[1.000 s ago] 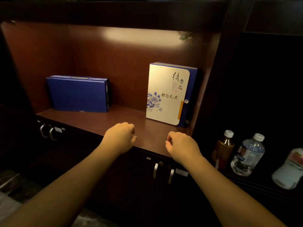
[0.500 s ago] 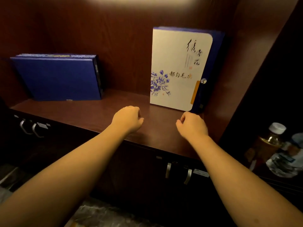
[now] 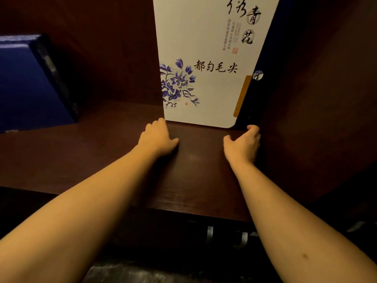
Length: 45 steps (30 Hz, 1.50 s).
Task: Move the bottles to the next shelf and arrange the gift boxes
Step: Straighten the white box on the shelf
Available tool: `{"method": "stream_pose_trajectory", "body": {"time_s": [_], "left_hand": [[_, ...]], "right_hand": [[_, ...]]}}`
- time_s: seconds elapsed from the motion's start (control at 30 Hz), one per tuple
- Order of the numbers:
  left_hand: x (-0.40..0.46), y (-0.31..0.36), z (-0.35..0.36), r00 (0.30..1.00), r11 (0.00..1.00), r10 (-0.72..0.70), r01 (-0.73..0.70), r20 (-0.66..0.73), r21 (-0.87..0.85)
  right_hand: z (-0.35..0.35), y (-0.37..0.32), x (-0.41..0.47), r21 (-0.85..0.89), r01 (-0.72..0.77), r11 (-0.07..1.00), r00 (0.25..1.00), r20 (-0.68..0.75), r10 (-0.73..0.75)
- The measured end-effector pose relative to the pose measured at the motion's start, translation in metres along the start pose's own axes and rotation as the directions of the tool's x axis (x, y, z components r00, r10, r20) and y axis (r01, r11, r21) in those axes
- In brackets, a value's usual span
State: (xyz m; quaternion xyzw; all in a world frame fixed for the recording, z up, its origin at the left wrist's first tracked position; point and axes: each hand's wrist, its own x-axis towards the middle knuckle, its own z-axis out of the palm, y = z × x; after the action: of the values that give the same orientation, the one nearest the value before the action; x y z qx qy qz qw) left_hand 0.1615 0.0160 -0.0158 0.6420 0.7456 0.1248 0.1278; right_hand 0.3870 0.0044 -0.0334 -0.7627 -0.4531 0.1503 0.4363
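Observation:
A tall white gift box point(image 3: 204, 58) with a blue flower print and a dark blue spine stands upright at the right end of the wooden shelf point(image 3: 102, 156). My left hand point(image 3: 158, 136) reaches its lower left corner, fingertips touching the edge. At the lower right corner is my right hand point(image 3: 243, 142), fingers curled by the blue spine. Neither hand has closed around the box. A plain blue gift box point(image 3: 26, 84) stands at the left end of the shelf. No bottles are in view.
The dark wooden side wall point(image 3: 316, 99) rises close to the right of the white box. Below the shelf's front edge are cabinet doors with metal handles point(image 3: 224, 235). Bare shelf lies between the two boxes.
Both hands have moved forward across the shelf to the white box's bottom corners. The view has closed in, so the bottles on the right have left the frame.

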Motion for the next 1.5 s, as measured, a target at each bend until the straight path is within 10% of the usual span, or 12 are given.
{"method": "stream_pose_trajectory", "body": {"time_s": [0.5, 1.5], "left_hand": [[0.056, -0.018, 0.044, 0.948, 0.976, 0.115, -0.163, -0.296, -0.142], [-0.011, -0.038, 0.024, 0.967, 0.959, 0.168, -0.206, -0.193, -0.197]], "right_hand": [[0.035, 0.016, 0.046, -0.178, 0.047, 0.983, 0.999, 0.012, -0.045], [-0.003, 0.024, -0.001, -0.053, 0.106, 0.993, 0.991, 0.091, -0.101]]}}
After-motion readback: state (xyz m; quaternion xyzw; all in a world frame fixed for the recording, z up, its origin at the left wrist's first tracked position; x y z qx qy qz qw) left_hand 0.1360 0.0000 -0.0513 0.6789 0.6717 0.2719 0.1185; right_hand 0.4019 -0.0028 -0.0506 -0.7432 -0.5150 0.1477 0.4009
